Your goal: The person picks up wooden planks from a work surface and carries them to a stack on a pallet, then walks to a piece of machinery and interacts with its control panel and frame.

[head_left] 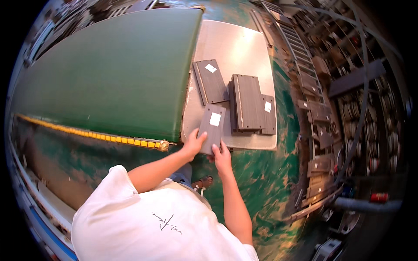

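Between my two hands is a dark grey-brown wood-look panel (213, 135) with a white label, tilted over the near edge of the pale table (230, 39). My left hand (193, 144) grips its left edge, thumb on top. At the lower right corner my right hand (222, 160) closes on it, also with the thumb on top; the fingers underneath are hidden. Just beyond lies another labelled panel (211, 85), set at a slant. To the right stands a stack of like panels (248, 104), with a labelled panel (268, 115) partly under its right side.
A wide green conveyor belt (117, 69) borders the table on the left, with a yellow-blocked edge strip (104, 135) along its near side. At the right, a roller track (300, 52) and leaning boards (320, 165) stand before shelves of rolls (370, 122). The floor (270, 182) is worn green.
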The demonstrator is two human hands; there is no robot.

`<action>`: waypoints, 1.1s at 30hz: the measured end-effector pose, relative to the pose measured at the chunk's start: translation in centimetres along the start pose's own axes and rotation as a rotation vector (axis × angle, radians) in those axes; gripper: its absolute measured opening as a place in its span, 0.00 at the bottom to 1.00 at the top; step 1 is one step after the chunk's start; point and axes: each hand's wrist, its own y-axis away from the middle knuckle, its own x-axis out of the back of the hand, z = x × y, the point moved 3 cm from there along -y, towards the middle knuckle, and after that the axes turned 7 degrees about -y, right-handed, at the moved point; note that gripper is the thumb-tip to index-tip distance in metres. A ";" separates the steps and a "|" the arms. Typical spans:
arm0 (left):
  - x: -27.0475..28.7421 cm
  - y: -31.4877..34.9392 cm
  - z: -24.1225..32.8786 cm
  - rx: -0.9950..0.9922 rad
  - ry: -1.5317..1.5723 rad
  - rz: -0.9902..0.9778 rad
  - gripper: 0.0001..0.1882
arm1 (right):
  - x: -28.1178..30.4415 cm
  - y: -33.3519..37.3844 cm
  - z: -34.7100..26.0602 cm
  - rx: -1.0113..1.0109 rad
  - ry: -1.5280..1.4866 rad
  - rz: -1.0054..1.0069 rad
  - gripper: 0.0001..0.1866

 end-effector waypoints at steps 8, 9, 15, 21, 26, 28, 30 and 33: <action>-2.0 -15.2 7.4 0.088 -0.143 0.264 0.30 | 2.0 -20.0 -7.1 0.313 0.584 0.034 0.24; -1.7 -16.7 7.8 0.045 -0.280 0.383 0.33 | 2.1 -22.5 -7.3 0.393 0.709 0.065 0.26; -0.7 -23.5 5.3 -0.021 -0.501 0.618 0.42 | 0.4 -29.1 -9.0 0.362 0.889 -0.002 0.38; -2.7 -23.7 5.7 -0.013 -0.551 0.705 0.35 | -3.3 -30.9 -9.8 0.081 1.065 0.114 0.46; 0.3 -21.8 5.5 -0.126 -0.461 0.619 0.31 | -1.4 -28.6 -7.9 0.054 0.886 0.173 0.45; 0.8 -20.3 6.7 0.018 -0.487 0.466 0.38 | 1.3 -28.1 -7.1 -0.001 0.654 0.172 0.46; 1.6 -17.7 7.3 0.137 -0.259 0.296 0.38 | 1.3 -26.0 -7.2 -0.094 0.497 0.060 0.47; 0.2 -14.2 8.9 0.199 -0.157 0.248 0.36 | 1.1 -23.1 -9.4 -0.061 0.434 -0.031 0.50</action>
